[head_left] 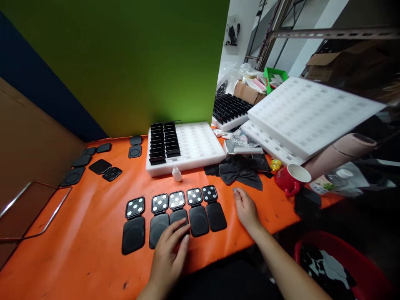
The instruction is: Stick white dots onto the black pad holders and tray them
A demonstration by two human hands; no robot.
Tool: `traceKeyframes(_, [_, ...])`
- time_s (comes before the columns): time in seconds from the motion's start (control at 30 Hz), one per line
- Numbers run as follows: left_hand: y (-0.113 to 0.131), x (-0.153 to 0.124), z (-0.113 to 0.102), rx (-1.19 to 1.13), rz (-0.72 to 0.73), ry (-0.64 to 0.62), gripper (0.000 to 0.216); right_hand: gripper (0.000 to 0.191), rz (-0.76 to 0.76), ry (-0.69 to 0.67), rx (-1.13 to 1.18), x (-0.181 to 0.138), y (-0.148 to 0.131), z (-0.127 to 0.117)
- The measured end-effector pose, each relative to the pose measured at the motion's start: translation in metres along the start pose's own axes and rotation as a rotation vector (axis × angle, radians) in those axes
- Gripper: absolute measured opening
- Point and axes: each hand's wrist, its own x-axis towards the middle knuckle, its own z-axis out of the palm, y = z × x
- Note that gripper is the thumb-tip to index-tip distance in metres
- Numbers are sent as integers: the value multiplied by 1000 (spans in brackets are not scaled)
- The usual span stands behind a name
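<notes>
Several hinged black folding pads lie unfolded in a row on the orange tabletop. Each has a small square panel with white dots (160,203) and a larger plain panel (133,235). My left hand (168,252) has its fingers stretched apart over the lower panel of the middle pad (178,216), fingertips at or just above it. To the right of the row, my right hand (246,210) rests by the table with its fingers curled in and thumb on top. Whatever may be inside that hand is hidden. Behind the row stands a small white bottle (176,174).
A white foam tray (201,146) holds upright black pieces in its left part. More dark pads (101,166) lie at the left. Toward the right are a dark cloth (239,171), a red mug (289,179), stacked foam trays (309,116) and a red basin (337,250) below.
</notes>
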Motion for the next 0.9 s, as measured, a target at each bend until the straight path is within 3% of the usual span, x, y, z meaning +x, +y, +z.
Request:
traceKeyframes(0.23, [-14,-3,-36,-194,-357,235,25,41,18,-37,-9,1,3,1])
traceKeyframes(0.4, [-34,-6,-57,-7,-352,298,25,42,8,-26,-8,0,4,1])
traceKeyframes(0.53, [-48,-4,-64,285,-283,240,32,42,4,-17,-2,-1,6,2])
traceKeyframes(0.67, [-60,-2,-63,587,-312,58,50,44,12,-24,-28,-1,7,1])
traceKeyframes(0.77, [-65,-4,-61,663,-317,-36,54,44,5,-28,-41,0,6,1])
traceKeyframes(0.9, [-65,-10,-59,637,-276,-53,53,43,5,-34,-55,0,5,1])
